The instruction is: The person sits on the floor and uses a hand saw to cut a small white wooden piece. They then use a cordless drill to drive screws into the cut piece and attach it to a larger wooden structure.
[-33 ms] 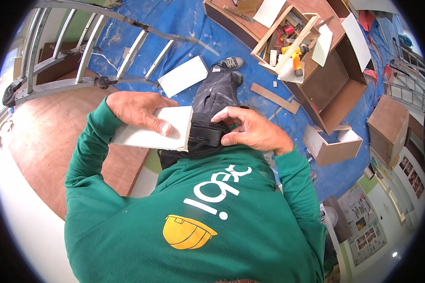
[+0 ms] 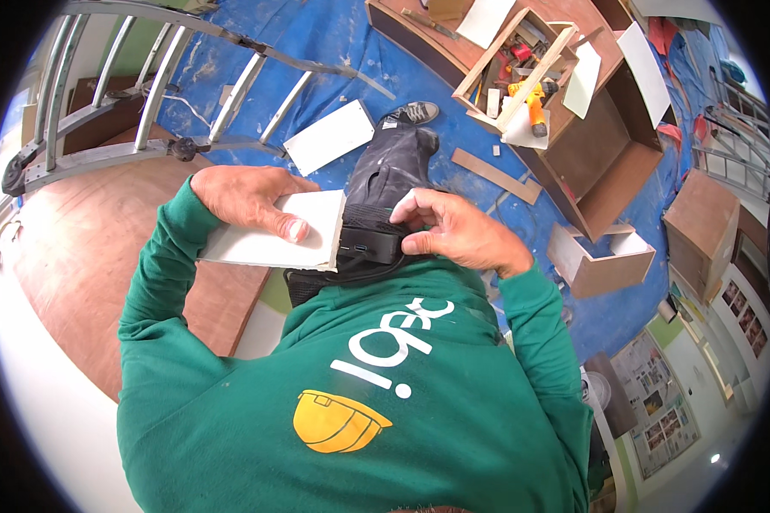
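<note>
My left hand [image 2: 244,201] is closed on a flat white board piece [image 2: 282,235], thumb on top and fingers hidden beneath. The board's rough cut end faces the middle of my body. Just right of it, a small black box-shaped device [image 2: 372,248] with ports on its side sits in a black mesh pouch [image 2: 316,289] at my waist. Thumb and curled fingers of my right hand [image 2: 458,231] are at the device's right end, pinching its corner.
An aluminium ladder [image 2: 162,94] lies at the left beside a large wooden panel [image 2: 85,265]. On the blue sheet [image 2: 316,85] are a white board [image 2: 329,137], a wood strip [image 2: 492,175] and a small box [image 2: 607,261]. An orange drill [image 2: 536,115] rests by a wooden tool tray [image 2: 513,51] on a cabinet.
My right fingertips have drawn slightly closer together at the device's end. The left hand and the white board piece have barely shifted.
</note>
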Available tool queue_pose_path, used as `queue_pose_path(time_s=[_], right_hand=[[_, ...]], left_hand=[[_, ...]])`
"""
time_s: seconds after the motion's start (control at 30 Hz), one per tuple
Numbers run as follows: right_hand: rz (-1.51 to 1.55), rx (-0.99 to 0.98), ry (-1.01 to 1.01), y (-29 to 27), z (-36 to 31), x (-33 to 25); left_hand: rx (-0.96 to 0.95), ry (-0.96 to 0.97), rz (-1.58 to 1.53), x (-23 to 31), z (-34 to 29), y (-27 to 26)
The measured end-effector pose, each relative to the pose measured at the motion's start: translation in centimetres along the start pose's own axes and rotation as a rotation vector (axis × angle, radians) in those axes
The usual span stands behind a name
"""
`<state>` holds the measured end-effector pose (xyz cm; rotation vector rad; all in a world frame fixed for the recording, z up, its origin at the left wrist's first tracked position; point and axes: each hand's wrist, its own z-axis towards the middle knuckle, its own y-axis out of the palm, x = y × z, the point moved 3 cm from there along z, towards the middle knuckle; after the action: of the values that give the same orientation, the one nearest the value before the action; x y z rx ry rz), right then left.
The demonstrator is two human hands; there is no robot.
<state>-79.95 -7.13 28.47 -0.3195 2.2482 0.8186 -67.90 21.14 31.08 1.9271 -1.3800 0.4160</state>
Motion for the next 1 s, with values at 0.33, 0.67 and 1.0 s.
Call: queue_pose_path(time_s=[0.33,0.67,1.0], right_hand=[[-0.626,0.112,-0.224,-1.7,0.3,-2.7],[-0.593,0.253,-0.345,0.2,-1.6,-4.6],[-0.647,0.270,-0.472,1.5,-2.8,-5.6]], left_hand=[[0.064,0.105,-0.181,0.4,0.4,1.1],[0.045,0.216,0.010,1.3,0.5,3.0],[0.171,0.198,0.064,3.2,-2.3,5.1]])
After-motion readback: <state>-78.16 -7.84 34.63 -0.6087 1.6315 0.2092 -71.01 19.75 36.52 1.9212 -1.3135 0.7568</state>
